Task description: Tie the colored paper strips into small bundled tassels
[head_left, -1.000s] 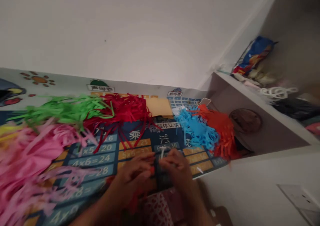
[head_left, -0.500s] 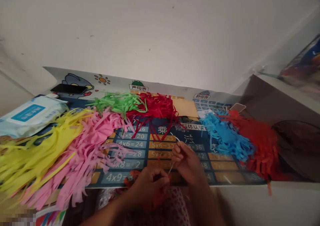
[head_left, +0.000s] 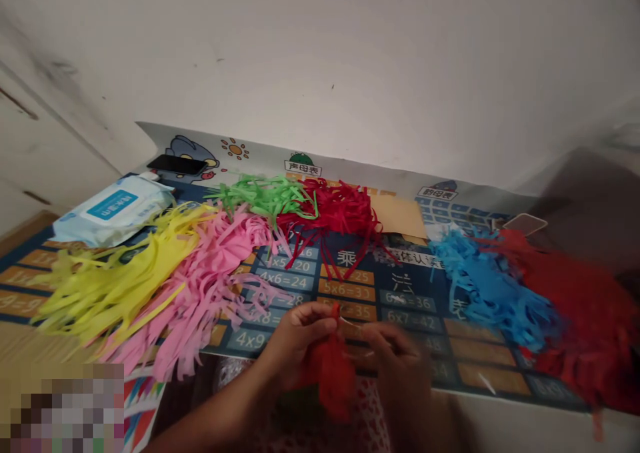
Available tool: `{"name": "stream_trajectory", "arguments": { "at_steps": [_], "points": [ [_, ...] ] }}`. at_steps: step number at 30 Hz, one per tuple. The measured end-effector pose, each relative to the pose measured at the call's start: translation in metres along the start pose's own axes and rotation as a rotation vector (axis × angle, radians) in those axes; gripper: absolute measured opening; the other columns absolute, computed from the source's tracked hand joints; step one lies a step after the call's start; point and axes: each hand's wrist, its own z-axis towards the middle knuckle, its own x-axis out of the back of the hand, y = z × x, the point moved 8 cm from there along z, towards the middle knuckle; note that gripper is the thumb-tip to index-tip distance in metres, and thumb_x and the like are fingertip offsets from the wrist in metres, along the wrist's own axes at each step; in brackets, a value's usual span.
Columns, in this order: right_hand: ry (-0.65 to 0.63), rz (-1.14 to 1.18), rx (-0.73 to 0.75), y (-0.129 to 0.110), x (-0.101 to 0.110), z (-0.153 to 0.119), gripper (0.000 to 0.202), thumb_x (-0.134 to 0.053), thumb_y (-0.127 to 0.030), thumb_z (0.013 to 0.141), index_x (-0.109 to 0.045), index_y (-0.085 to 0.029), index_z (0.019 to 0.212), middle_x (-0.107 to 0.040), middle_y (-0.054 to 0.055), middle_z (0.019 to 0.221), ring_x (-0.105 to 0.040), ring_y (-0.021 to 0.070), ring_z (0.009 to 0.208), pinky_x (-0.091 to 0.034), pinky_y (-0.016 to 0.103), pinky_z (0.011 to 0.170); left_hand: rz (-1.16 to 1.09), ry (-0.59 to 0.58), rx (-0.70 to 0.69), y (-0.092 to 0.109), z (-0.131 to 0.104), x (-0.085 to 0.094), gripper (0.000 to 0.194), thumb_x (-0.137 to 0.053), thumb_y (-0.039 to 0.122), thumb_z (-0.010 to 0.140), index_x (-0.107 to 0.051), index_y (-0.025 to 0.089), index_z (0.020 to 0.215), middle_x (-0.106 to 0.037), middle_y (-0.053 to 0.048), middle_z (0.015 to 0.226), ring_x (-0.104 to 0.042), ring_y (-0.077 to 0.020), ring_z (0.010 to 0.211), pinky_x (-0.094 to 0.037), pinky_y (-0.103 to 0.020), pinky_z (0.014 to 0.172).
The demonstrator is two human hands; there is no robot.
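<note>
My left hand (head_left: 295, 336) pinches the top of a red paper tassel (head_left: 337, 379), which hangs below the fingers over the table's front edge. A thin white string (head_left: 350, 321) runs from the tassel's top toward my right hand (head_left: 400, 356). The right hand is somewhat blurred, with its fingers closed on the string. Behind the hands lie fringed paper bunches: dark red (head_left: 343, 206), green (head_left: 265, 196), pink (head_left: 225, 246) and yellow (head_left: 135, 266). Blue (head_left: 500, 293) and orange-red (head_left: 580, 293) bunches lie to the right.
A printed multiplication mat (head_left: 250, 338) covers the table and curls up against the wall. A wipes pack (head_left: 115, 206) and a black phone (head_left: 177, 165) are at the back left. Tan paper (head_left: 400, 216) lies behind the dark red bunch. A dark brown surface (head_left: 590, 206) stands at right.
My left hand has risen and brought the red tassel up into view. My right hand has moved down and right, with the string between the hands. The view has shifted left.
</note>
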Motion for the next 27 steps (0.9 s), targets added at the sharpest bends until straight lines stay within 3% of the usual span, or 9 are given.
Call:
{"name": "stream_trajectory", "arguments": {
  "at_steps": [3, 10, 19, 24, 27],
  "points": [
    [0.001, 0.066, -0.079, 0.008, -0.003, 0.001, 0.023, -0.073, -0.045, 0.072, -0.073, -0.021, 0.073, -0.071, 0.004, 0.071, -0.069, 0.0239, 0.062, -0.057, 0.029, 0.045, -0.030, -0.026, 0.008, 0.000, 0.001, -0.004, 0.030, -0.085, 0.023, 0.058, -0.063, 0.015, 0.076, -0.070, -0.001, 0.063, -0.062, -0.0118, 0.054, -0.051, -0.023, 0.055],
    [0.058, 0.022, -0.034, -0.007, -0.005, 0.001, 0.025, -0.074, -0.046, 0.069, -0.072, -0.021, 0.065, -0.069, 0.003, 0.064, -0.067, 0.0219, 0.056, -0.056, 0.027, 0.039, 0.030, 0.002, -0.011, 0.004, 0.001, -0.003, 0.032, -0.087, 0.024, 0.056, -0.061, 0.015, 0.072, -0.070, 0.000, 0.063, -0.063, -0.0112, 0.054, -0.049, -0.021, 0.054],
    [0.038, -0.019, -0.029, -0.001, -0.007, -0.001, 0.030, -0.072, -0.049, 0.070, -0.073, -0.020, 0.068, -0.069, 0.003, 0.063, -0.065, 0.0203, 0.054, -0.055, 0.027, 0.044, 0.067, 0.027, -0.019, 0.003, -0.005, -0.002, 0.035, -0.087, 0.027, 0.053, -0.060, 0.015, 0.071, -0.069, 0.001, 0.064, -0.061, -0.0110, 0.053, -0.048, -0.022, 0.055],
    [0.012, -0.196, 0.114, -0.005, -0.012, -0.006, 0.029, -0.064, -0.046, 0.080, -0.073, -0.019, 0.073, -0.070, 0.004, 0.071, -0.066, 0.0189, 0.062, -0.054, 0.025, 0.054, 0.277, 0.002, -0.108, 0.006, -0.008, -0.004, 0.026, -0.080, 0.025, 0.061, -0.061, 0.014, 0.075, -0.067, 0.000, 0.070, -0.060, -0.0102, 0.061, -0.046, -0.021, 0.059],
    [-0.117, -0.229, 0.150, -0.004, -0.022, -0.006, 0.031, -0.057, -0.046, 0.086, -0.070, -0.019, 0.095, -0.070, 0.005, 0.085, -0.066, 0.0193, 0.071, -0.054, 0.026, 0.058, 0.539, 0.030, -0.279, 0.019, -0.014, -0.006, 0.019, -0.072, 0.022, 0.067, -0.057, 0.016, 0.077, -0.065, 0.000, 0.072, -0.060, -0.0113, 0.066, -0.045, -0.021, 0.062]
  ]
}}
